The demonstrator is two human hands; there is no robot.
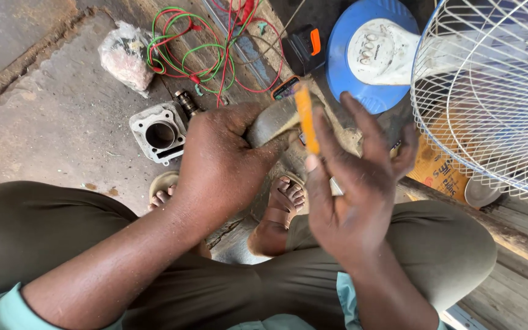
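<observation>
My left hand is clamped around a curved grey metal part. My right hand pinches a thin orange stick against it, other fingers spread. A square grey metal cylinder block lies on the concrete floor, just beside the left hand.

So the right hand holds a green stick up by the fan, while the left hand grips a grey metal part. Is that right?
Not quite: the stick is orange, not green, as the head view shows. The right hand does hold it up by the fan, and the left hand grips the grey metal part.
</observation>
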